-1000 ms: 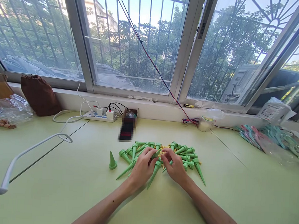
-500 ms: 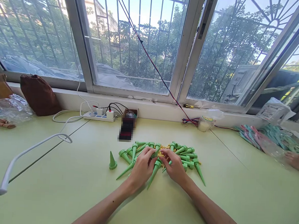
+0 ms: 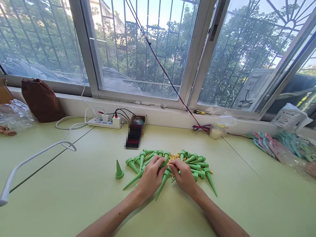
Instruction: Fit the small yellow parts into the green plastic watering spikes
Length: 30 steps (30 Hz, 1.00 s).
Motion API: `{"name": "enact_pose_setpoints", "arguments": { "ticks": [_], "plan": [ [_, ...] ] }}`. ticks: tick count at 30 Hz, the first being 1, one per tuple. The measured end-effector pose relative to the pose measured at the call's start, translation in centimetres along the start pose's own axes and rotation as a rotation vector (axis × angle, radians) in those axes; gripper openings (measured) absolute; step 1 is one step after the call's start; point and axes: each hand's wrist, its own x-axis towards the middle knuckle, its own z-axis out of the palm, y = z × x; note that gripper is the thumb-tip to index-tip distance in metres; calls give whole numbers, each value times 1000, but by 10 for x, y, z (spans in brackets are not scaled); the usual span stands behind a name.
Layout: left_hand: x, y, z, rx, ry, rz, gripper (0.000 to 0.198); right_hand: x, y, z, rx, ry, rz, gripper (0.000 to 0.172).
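Both forearms come in from near edge of worktop [image 3: 152, 224], angled inward, wrists low, so hands meet around the middle, probably so small parts can be worked close together. Left hand [image 3: 150, 176] pinches a green spike [image 3: 165, 162] between thumb and fingers, back of hand up; grip looks firm, likely to steady the piece. Right hand [image 3: 184, 174] curls opposite, thumb and forefinger drawn in right beside that spike; can't tell if they touch or pinch anything, tips too small to read. Held spike sits between the two hands, over the middle of the pile

Loose green spikes [image 3: 195, 166] fan out to both sides, one pointing at near edge between the hands, yellow pieces [image 3: 175, 156] heaped just beyond the fingertips; layout presumably puts both kinds within short reach. Lone upright spike [image 3: 119, 171] stands on its wide end, apart from the pile, toward left edge; broad base probably makes it stable

Right edge: another person's hand [image 3: 315, 171], blurred, near plastic bags [image 3: 285, 153]. Far edge: power strip [image 3: 104, 123], small box [image 3: 140, 120] and jar [image 3: 217, 131], likely pushed back to leave working room; brown bag [image 3: 42, 101] at far left
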Motion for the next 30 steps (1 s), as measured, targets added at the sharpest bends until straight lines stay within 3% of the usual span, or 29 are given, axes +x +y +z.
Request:
{"name": "enact_pose_setpoints", "arguments": {
  "ticks": [13,19,23,30],
  "plan": [
    [0,1,-2,11,3,27,13,0,-3,-1,-39,-48,38,39],
    [3,-1,-3,23,68,5,11,-2,-5,-1,49,-38,35,18],
    [5,-3,-4,17,113,-27,9,-2,-4,0,97,-25,16,23],
    [5,-1,-4,-29,80,-80,12,0,-3,-1,87,13,-1,20]
  ]
}}
